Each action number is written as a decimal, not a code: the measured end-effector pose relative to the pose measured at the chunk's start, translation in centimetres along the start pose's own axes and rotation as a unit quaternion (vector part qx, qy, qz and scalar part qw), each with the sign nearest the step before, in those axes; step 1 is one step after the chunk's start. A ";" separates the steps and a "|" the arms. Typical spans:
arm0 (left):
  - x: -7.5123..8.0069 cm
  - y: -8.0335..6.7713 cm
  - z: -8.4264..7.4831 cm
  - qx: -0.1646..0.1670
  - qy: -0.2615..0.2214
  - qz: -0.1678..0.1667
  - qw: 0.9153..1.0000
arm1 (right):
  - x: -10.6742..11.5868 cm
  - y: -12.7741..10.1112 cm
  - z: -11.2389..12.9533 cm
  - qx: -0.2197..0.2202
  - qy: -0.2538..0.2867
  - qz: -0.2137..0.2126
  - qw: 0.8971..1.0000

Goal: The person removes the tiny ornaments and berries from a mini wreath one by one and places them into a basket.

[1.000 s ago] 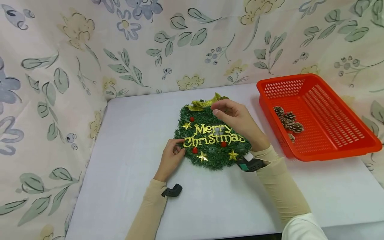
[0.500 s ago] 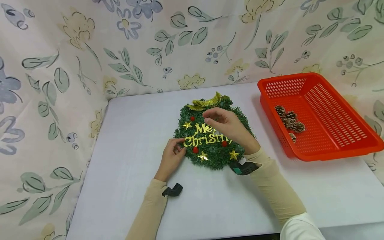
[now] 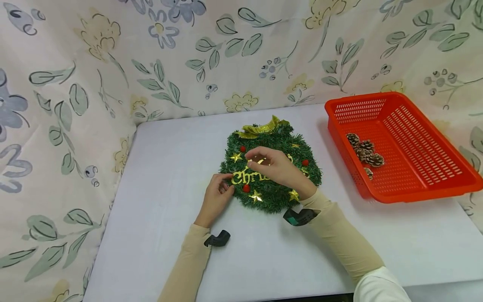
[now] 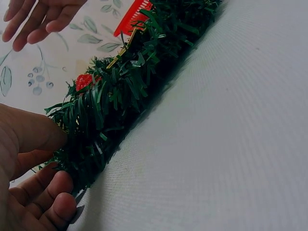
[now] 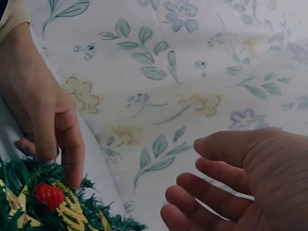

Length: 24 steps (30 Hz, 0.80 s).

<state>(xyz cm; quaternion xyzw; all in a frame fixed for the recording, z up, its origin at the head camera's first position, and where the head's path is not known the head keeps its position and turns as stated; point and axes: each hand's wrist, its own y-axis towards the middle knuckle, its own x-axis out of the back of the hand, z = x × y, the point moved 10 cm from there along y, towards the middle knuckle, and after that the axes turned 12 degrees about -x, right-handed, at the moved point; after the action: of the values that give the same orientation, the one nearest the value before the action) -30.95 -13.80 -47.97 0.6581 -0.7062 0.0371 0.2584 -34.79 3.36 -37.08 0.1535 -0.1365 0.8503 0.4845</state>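
A green tinsel Christmas wreath [image 3: 271, 200] lies on the white-covered table, with a gold bow [image 3: 260, 129], gold stars, red berries and gold "Merry Christmas" lettering [image 3: 238, 178]. At its left edge my left hand [image 3: 216, 197] grips the tinsel; in the left wrist view the thumb [image 4: 41, 132] lies on the greenery with fingers around the rim. My right hand [image 3: 277, 167] hovers over the wreath's middle and covers part of the lettering. Its fingers [image 5: 192, 202] are loosely bent, apart from the thumb, and hold nothing in the right wrist view.
To the right of the wreath stands a red plastic basket [image 3: 426, 195] with several pine cones [image 3: 365, 151] along its left side. Floral cloth [image 3: 181, 54] hangs behind and left of the table [image 3: 162, 167].
My right hand has moved left and toward me over the wreath, uncovering the right side and covering more of the lettering. My left hand stays on the left edge.
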 end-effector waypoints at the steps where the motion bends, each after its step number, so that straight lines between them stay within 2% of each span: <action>1: 0.0 0.0 0.0 -0.003 -0.002 -0.001 1.000 | -0.2 0.1 -0.2 -0.003 -0.004 0.002 1.000; 10: 0.0 0.1 0.1 -0.011 0.014 0.004 1.000 | -2.0 0.5 -1.6 -0.016 -0.021 0.028 0.999; 21: 0.0 0.1 0.1 0.002 0.006 0.001 1.000 | -3.9 0.7 -3.3 -0.020 -0.059 0.064 0.996; 24: 0.0 0.1 0.0 -0.006 0.002 0.001 1.000 | -4.5 0.7 -3.8 -0.021 -0.065 0.083 0.994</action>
<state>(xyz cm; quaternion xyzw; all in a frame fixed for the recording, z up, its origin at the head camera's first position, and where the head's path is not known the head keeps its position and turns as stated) -31.06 -13.81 -47.98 0.6555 -0.7069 0.0343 0.2637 -33.70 0.98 -42.38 0.1860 -0.1976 0.8727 0.4059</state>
